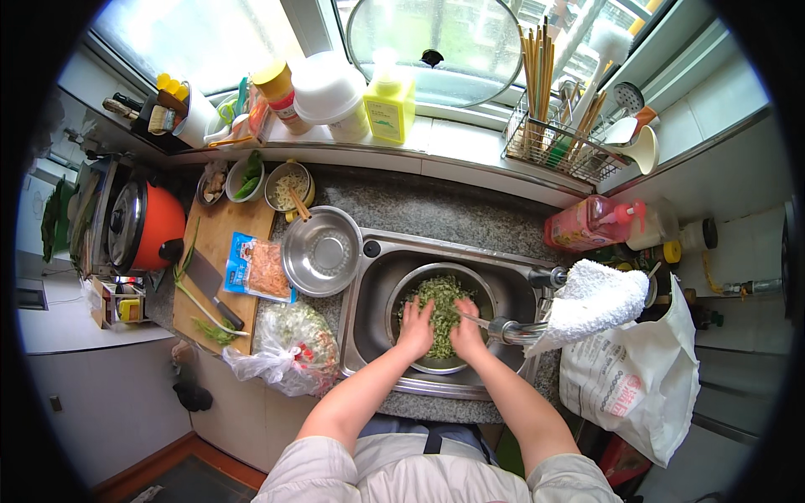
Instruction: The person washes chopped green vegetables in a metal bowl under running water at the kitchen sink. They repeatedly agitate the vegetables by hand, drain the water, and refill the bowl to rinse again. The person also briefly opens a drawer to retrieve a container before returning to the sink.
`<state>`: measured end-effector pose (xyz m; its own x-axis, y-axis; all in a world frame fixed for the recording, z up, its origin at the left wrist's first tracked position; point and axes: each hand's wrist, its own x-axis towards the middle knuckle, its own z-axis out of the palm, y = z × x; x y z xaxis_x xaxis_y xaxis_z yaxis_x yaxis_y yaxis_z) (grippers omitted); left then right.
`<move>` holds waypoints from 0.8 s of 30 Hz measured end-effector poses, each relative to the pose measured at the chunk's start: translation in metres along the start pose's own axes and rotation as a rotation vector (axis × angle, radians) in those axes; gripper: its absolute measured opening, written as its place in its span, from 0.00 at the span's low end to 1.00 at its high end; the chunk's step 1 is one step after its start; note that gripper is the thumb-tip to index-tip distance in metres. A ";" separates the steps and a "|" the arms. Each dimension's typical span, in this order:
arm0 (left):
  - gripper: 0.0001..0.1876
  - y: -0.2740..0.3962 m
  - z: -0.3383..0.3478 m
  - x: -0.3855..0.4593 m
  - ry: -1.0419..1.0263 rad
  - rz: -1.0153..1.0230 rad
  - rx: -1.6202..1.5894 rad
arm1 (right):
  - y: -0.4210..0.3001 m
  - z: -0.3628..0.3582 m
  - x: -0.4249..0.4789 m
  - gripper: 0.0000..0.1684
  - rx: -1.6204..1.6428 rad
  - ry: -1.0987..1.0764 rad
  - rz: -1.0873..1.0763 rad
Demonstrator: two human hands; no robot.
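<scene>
A steel bowl (399,295) of chopped greens (445,308) in water stands in the stainless steel sink (377,339). My left hand (416,327) rests on the greens at the bowl's left side, fingers spread. On the right side, my right hand (466,330) touches the greens, fingers partly hidden beside the faucet spout (516,331), from which a thin stream of water seems to run. Neither hand clearly grips anything. An empty steel bowl (322,251) sits left of the sink. Below it lies a knotted plastic bag (299,346) of chopped vegetables.
A cleaver (204,276), a scallion (207,302) and a packet of dried shrimp (261,267) lie on the wooden cutting board (220,232). Small bowls stand at its far end, a red pot (157,220) to its left. A white cloth (588,302) hangs over the faucet, near a white bag (635,377).
</scene>
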<state>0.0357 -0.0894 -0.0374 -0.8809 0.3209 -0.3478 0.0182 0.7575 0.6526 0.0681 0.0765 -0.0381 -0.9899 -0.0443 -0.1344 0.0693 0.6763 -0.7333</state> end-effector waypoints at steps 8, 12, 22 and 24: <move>0.33 0.005 0.003 0.006 -0.421 -0.067 0.439 | -0.001 0.019 0.007 0.43 -0.479 -0.456 -0.009; 0.26 0.010 -0.010 0.010 -0.667 0.151 0.640 | -0.021 -0.008 0.014 0.36 -0.605 -0.665 0.031; 0.32 0.002 -0.015 0.046 -0.211 0.093 0.405 | -0.012 -0.014 0.061 0.42 -0.485 -0.345 0.014; 0.34 0.000 -0.010 0.042 -0.427 0.037 0.469 | -0.009 -0.010 0.055 0.41 -0.475 -0.503 0.018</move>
<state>-0.0059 -0.0814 -0.0457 -0.6113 0.4765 -0.6318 0.3356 0.8791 0.3384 0.0122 0.0755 -0.0322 -0.8037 -0.2876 -0.5209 -0.0895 0.9239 -0.3720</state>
